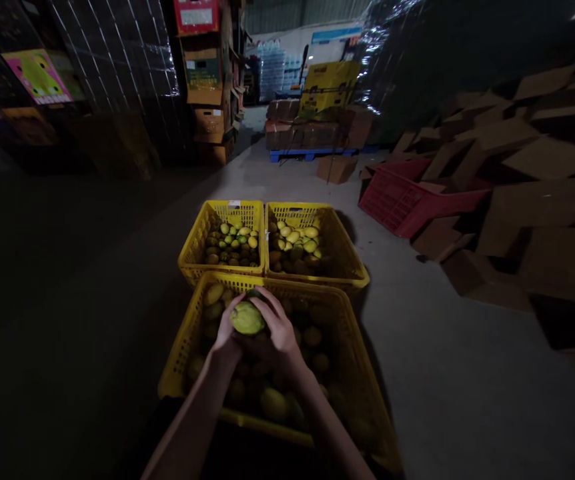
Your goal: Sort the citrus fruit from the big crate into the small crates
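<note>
Above the near yellow crate (352,347), my left hand (226,331) and my right hand (278,328) are closed around a yellow-green lemon (247,319). The left fingers lie along its left side, and the right fingers curve over it from the right. A darker green patch shows just behind it, between the hands; I cannot tell whether it is a second fruit. Many lemons (273,403) lie in the near crate in shadow, partly hidden by my forearms. Behind it stand two more yellow crates, the left one (195,250) with green and yellow lemons, the right one (347,257) with mostly yellow lemons.
A red crate (402,200) stands tilted at the right, among a heap of flattened cardboard boxes (532,220). Further back, a blue pallet (312,155) bears wrapped goods and yellow boxes (327,87). Stacked cartons (210,123) rise at the back left. The grey floor is dim.
</note>
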The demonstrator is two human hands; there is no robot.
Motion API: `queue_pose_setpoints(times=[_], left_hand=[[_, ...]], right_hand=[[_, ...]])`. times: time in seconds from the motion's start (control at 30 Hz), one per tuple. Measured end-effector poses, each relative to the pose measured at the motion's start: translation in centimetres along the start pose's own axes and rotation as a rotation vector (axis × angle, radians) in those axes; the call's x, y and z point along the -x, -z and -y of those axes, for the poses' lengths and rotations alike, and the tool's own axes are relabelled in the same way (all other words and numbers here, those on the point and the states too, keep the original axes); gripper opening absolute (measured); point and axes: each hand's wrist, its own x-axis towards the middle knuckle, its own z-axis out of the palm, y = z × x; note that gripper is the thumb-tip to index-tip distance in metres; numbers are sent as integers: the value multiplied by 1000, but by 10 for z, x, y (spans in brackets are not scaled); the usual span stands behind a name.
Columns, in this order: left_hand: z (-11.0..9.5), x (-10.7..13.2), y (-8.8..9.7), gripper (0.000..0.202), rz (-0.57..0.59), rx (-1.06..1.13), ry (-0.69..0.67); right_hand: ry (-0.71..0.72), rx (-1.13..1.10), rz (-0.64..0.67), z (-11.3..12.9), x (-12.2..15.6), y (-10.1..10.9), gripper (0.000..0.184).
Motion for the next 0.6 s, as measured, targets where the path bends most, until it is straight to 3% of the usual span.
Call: queue_pose_setpoints(times=[0.07, 0.13, 0.27, 0.33, 0.47, 0.6], left_hand=[[-5, 3, 0, 26, 61, 36, 50], [-14, 7, 0, 29, 109, 39, -19], [-33, 13, 4, 36, 38, -92, -428], [-37, 13, 5, 43, 57, -210, -543], [-35, 13, 5, 49, 156, -347, -576], [-29, 12, 2, 48, 187, -318, -582]], right_hand=[[-16, -72, -60, 2, -4, 7, 61], [-54, -91, -151, 2, -7, 17, 59], [-104, 37, -326, -2, -10, 36, 53], [-118, 86, -361, -5, -10, 39, 50], [-78, 67, -357, -9, -10, 35, 51], [-132, -95, -355, -11, -8, 27, 54]])
